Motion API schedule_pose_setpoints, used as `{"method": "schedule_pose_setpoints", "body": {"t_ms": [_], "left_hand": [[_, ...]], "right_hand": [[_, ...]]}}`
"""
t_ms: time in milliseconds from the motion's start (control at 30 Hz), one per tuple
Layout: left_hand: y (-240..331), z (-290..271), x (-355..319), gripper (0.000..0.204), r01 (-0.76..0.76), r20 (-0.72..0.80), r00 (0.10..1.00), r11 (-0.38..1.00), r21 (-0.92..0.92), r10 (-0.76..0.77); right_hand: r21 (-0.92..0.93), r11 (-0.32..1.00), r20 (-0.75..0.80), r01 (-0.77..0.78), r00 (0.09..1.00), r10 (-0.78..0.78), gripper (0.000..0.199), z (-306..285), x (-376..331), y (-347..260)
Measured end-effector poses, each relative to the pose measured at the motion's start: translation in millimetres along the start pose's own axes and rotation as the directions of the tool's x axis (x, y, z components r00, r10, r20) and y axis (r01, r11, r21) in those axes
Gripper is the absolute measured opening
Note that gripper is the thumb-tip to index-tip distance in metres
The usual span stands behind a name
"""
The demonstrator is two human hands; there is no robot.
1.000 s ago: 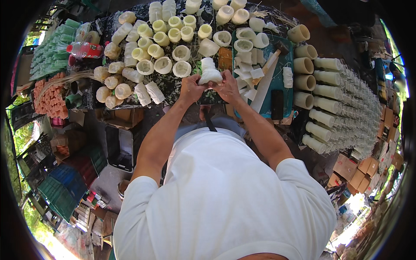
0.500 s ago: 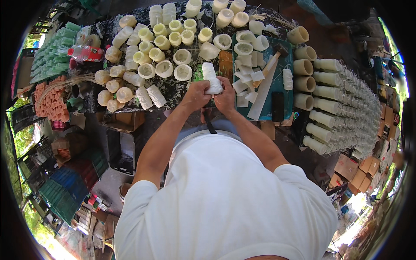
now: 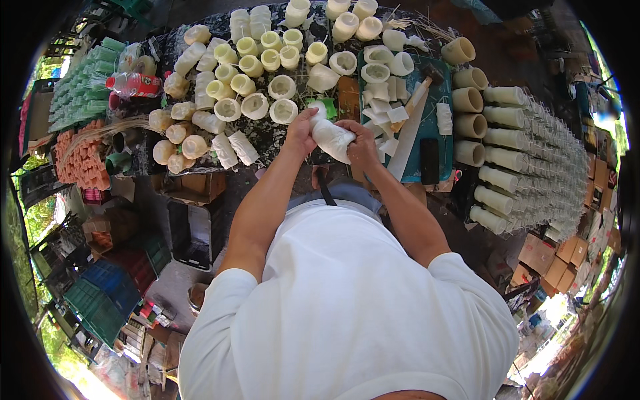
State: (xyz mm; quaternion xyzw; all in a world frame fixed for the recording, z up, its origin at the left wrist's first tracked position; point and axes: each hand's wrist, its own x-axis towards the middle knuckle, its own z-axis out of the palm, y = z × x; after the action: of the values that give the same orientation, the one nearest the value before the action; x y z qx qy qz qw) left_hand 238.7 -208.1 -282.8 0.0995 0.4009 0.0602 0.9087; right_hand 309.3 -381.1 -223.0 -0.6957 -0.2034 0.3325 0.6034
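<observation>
Both my hands hold a white candle-like cylinder [image 3: 331, 139] with a wrinkled surface, just over the near edge of the table. It lies tilted, its far end up and to the left. My left hand [image 3: 302, 131] is closed against its left side, with the thumb near the upper end. On the right side my right hand [image 3: 361, 144] grips the lower part with bent fingers. Beyond the cylinder, a small green piece [image 3: 329, 107] shows on the table. Nearest my left hand stand hollow cream wax cups [image 3: 283, 111]; a teal tray [image 3: 432, 80] lies right of my right hand.
On the tray are white flat pieces [image 3: 378, 115], a hammer [image 3: 433, 75], a long flat strip [image 3: 408, 143] and a black phone-like slab [image 3: 430, 162]. Rows of pale cylinders [image 3: 505, 137] stand at right. A red-labelled bottle [image 3: 135, 85] and green and orange stacks [image 3: 83, 157] are at left.
The white cylinder has tilted from nearly upright to slanting down toward the right. My right hand has moved right and slightly nearer me, and the hands are farther apart.
</observation>
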Motion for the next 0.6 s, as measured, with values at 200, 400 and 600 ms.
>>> {"method": "schedule_pose_setpoints", "body": {"t_ms": [200, 400, 600], "left_hand": [[-17, 24, 1, 0.053, -0.372, 0.025, 0.893, 0.706, 0.602, 0.449], [-26, 21, -5, 0.08, -0.14, 0.247, 0.718, -0.213, 0.967, 0.651], [-20, 72, -110, 0.061, -0.589, 0.497, 0.774, 0.157, 0.793, 0.393]], "right_hand": [[0.309, 0.914, -0.17, -0.264, 0.93, 0.326, 0.036, -41, -8, -32], [0.61, 0.755, 0.073, -0.241, 0.966, 0.249, 0.052, -51, 4, -20], [0.195, 0.979, -0.197, -0.055, 0.976, 0.094, 0.058, -17, 11, -16]]}}
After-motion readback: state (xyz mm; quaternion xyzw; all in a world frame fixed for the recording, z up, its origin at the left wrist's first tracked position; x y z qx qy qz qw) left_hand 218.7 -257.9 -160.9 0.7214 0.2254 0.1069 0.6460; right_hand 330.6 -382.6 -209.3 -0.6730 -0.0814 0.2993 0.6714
